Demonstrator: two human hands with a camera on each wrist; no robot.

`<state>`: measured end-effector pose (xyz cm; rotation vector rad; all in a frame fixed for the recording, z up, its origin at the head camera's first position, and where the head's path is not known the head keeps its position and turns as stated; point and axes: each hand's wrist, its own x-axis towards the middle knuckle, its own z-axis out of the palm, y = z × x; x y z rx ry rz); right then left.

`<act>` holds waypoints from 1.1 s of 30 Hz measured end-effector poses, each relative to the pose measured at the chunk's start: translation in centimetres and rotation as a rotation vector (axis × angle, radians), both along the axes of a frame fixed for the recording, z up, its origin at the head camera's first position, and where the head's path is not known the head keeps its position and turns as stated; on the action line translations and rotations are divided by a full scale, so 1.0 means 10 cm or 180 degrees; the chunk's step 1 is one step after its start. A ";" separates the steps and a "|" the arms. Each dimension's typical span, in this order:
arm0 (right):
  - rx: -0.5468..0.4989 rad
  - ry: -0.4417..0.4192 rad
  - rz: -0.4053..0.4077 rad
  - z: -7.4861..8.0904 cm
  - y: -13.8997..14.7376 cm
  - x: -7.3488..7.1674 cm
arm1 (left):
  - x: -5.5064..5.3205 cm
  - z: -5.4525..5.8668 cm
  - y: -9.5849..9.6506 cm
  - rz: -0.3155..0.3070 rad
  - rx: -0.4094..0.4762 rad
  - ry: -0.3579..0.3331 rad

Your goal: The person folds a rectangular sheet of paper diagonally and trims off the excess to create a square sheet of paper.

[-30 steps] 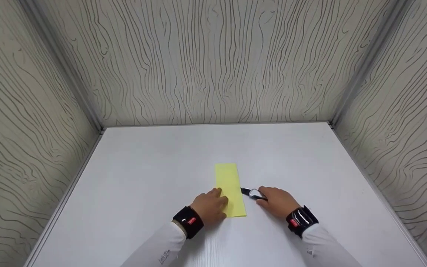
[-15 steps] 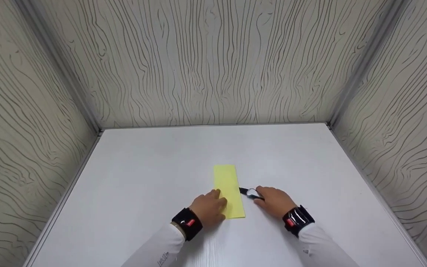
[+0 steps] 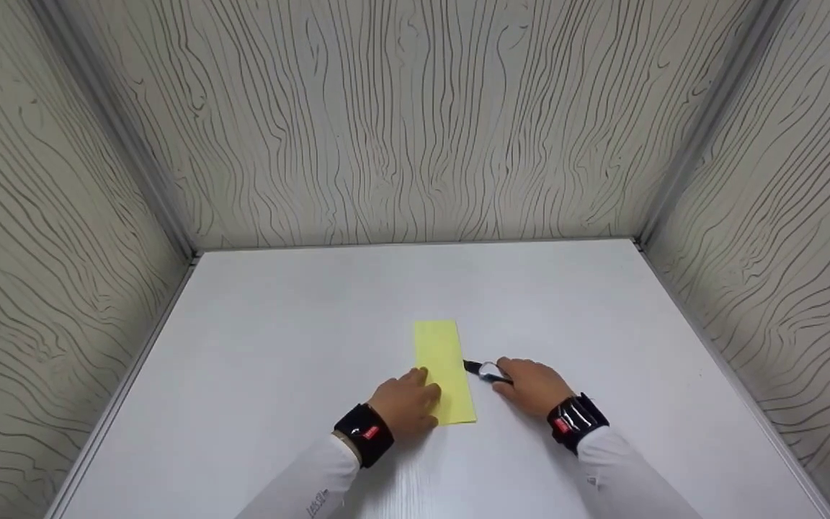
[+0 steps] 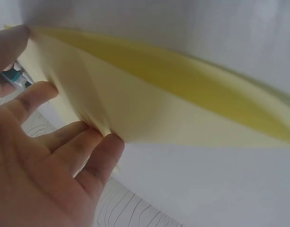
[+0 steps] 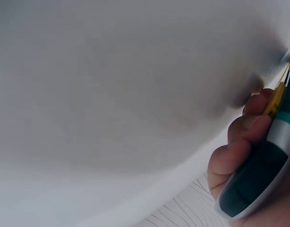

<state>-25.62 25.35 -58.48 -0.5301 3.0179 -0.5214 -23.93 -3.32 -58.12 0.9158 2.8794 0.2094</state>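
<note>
A folded yellow sheet of paper (image 3: 447, 371) lies lengthwise at the middle of the white table in the head view. My left hand (image 3: 404, 409) rests on its lower left side. In the left wrist view, spread fingertips touch the paper (image 4: 149, 109), whose two layers bow apart at the near end. My right hand (image 3: 534, 388) grips a stapler (image 3: 488, 372), its black front end right at the paper's right edge. The right wrist view shows the stapler's dark green and grey body (image 5: 253, 182), with curled fingers (image 5: 230, 165) around it and a yellow strip beside them.
The white table (image 3: 300, 310) has a metal rim and meets wood-patterned panels (image 3: 415, 122) at the back and both sides. Black bands (image 3: 364, 435) with red tags wrap both wrists, below white sleeves.
My right hand has shifted slightly up and left with the stapler, which stays at the paper's right edge. The left hand and the paper have hardly moved.
</note>
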 end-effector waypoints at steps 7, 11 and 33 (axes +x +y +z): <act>0.0105 -0.0030 -0.0144 -0.02 0.03 -0.02 | -0.01 0.01 0.01 -0.0018 -0.0065 -0.0012; 0.0077 0.0014 -0.0064 -0.01 -0.01 -0.05 | 0.00 0.04 0.01 -0.0035 -0.0131 0.0013; 0.0053 0.0019 -0.0116 0.01 -0.05 -0.09 | 0.07 0.15 0.02 0.0054 -0.0143 -0.0026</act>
